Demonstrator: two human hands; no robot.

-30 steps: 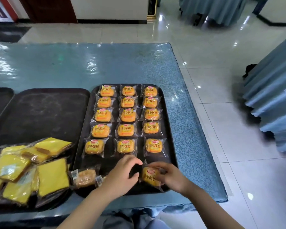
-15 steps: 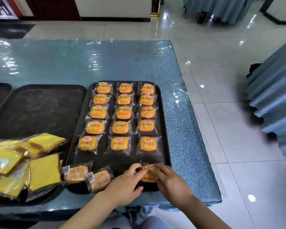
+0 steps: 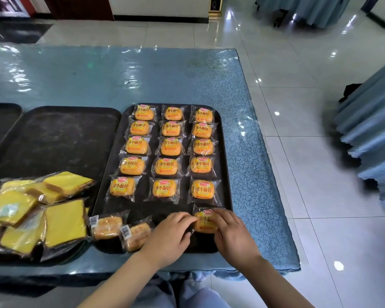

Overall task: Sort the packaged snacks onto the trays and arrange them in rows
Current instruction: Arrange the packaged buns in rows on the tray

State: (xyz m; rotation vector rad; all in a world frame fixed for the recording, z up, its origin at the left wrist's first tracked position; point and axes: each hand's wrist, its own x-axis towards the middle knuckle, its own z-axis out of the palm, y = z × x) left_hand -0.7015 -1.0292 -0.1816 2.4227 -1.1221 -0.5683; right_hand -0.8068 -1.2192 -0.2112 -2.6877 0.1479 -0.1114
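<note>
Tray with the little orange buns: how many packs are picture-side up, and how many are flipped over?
Picture-side-up packs in full rows on the tray: 15
Picture-side-up pack touched by the left hand and right hand: 1
Flipped packs at the near-left corner: 2
Total: 18

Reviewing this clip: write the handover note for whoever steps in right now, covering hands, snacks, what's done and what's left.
Left hand and right hand both touch the orange bun pack at the near right of the right tray.
Done: five rows of three orange packs on that tray.
Left: finish the sixth row. Two paler packs lie at the tray's near left edge; yellow cake packs are piled on the middle tray, unsorted.
</note>
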